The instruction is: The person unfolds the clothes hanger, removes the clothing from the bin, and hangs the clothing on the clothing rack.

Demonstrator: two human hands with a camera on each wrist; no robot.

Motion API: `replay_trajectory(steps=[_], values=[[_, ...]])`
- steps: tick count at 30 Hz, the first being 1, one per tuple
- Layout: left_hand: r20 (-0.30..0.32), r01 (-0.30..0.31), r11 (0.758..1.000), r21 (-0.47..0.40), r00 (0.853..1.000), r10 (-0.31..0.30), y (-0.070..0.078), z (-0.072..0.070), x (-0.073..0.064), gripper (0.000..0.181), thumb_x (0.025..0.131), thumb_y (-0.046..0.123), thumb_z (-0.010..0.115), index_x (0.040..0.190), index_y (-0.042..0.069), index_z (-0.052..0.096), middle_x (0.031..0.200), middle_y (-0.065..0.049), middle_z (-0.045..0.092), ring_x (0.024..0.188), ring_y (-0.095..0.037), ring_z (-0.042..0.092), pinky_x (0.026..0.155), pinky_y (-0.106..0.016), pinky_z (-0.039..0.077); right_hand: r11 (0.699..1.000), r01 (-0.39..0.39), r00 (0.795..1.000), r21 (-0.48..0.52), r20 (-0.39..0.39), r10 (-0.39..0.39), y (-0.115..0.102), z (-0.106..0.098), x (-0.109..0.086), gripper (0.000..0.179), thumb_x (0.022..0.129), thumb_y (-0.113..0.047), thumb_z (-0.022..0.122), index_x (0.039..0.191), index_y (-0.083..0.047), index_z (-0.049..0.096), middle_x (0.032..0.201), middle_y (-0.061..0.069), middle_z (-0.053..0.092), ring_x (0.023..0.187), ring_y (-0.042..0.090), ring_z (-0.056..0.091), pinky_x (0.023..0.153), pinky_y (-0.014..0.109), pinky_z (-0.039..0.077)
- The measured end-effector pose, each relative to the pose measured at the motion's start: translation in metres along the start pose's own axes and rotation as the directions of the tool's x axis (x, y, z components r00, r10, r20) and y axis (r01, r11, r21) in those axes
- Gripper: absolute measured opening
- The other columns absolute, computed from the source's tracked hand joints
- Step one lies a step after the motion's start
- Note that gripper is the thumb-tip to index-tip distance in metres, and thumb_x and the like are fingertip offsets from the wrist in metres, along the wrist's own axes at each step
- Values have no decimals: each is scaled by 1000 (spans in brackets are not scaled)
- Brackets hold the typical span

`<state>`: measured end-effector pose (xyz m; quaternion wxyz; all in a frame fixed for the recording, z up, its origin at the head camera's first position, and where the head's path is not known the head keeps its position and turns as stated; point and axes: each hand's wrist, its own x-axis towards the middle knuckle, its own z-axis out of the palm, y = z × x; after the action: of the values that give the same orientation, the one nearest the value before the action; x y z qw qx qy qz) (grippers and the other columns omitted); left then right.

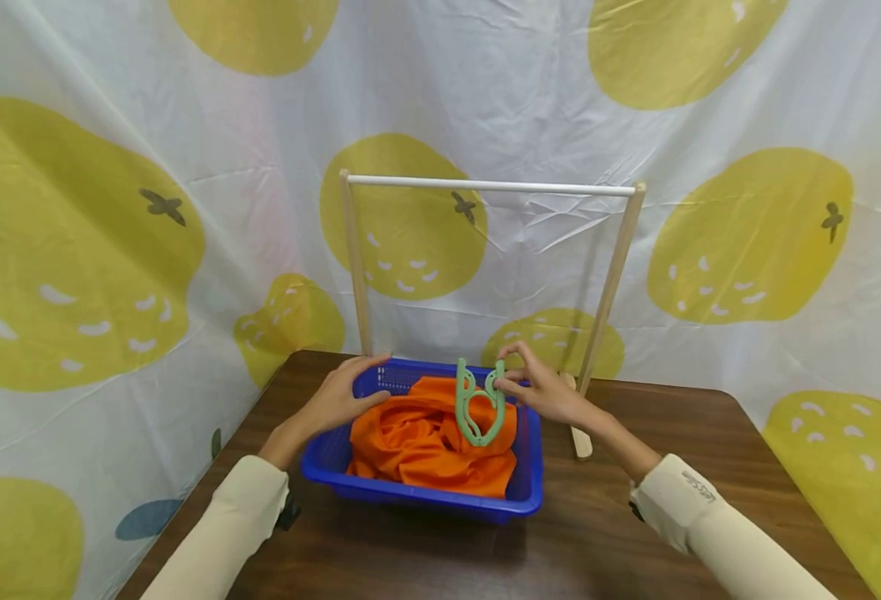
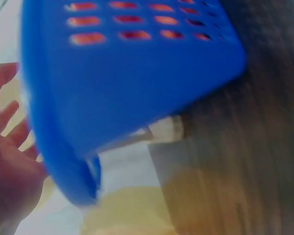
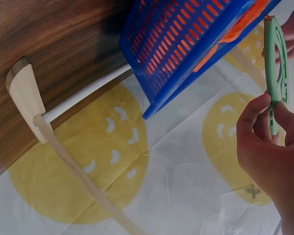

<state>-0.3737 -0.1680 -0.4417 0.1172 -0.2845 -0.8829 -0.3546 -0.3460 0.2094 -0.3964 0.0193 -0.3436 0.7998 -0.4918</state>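
Head camera showed us first, at the near side, two cream sleeves [image 1: 218,529], and beyond them two bare hands, set well apart. The left hand [image 1: 341,400] had its thumb and fingers spread and was holding nothing; it was at the left side of the blue basket [image 1: 534,458], and whether it touched the rim we could not tell. The right hand [image 1: 548,393] pinched a green hanger [image 1: 461,400] between thumb and fingers, near the upper end of its right arm.

This hanger was folded, its two arms side by side. It was located between the hands, over the orange cloth [image 1: 425,442], to the left of the right hand, which was clearly the nearer one. Its long axis ran up and down in the head view, with the joined end toward us and the free ends away; from the right wrist we saw it almost edge-on.

The cloth lay crumpled inside the basket, and the basket was on a brown table [image 1: 650,492]. Behind the basket stood a rack [image 1: 608,283] with a white bar [image 1: 493,185] across its top, and farthest of all hung a curtain [image 1: 530,92] with big yellow fruits.
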Motion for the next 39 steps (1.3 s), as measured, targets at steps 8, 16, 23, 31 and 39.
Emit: replay_trajectory(steps=[8,16,23,31,39], values=[[49,-83,995,-62,995,86,33,7,15,64,95,28,78,152,15,53,140,-11,66,138,-35,52,114,-60,37,999,-34,999,15,28,34,-5,6,6,32,107,-1,54,130,3,33,82,19,66,61,26,51,58,28,45],[116,-85,986,-145,988,102,58,11,25,64,98,31,75,155,17,49,132,-11,70,133,-33,59,110,-58,43,999,-35,999,18,27,35,-5,11,9,32,106,1,55,131,2,35,94,24,72,67,16,61,60,28,50],[124,-145,969,-199,977,172,67,18,34,63,99,25,74,156,14,47,120,-12,75,117,-32,69,102,-57,51,999,-30,999,38,33,28,-6,18,12,30,107,1,53,129,0,34,87,23,68,63,16,57,57,27,46],[148,-143,961,-239,972,181,72,23,35,63,99,17,73,156,13,47,99,-7,79,89,-26,76,82,-44,61,999,-8,1000,34,17,7,-5,24,15,32,106,2,55,130,2,34,85,21,69,60,14,54,56,25,45],[140,-154,944,-293,969,201,71,24,36,52,99,12,73,148,13,57,93,-4,79,85,-35,76,72,-34,60,1000,-12,1000,22,20,12,-6,28,15,30,106,0,56,127,-1,34,89,20,73,55,15,51,54,25,41]])
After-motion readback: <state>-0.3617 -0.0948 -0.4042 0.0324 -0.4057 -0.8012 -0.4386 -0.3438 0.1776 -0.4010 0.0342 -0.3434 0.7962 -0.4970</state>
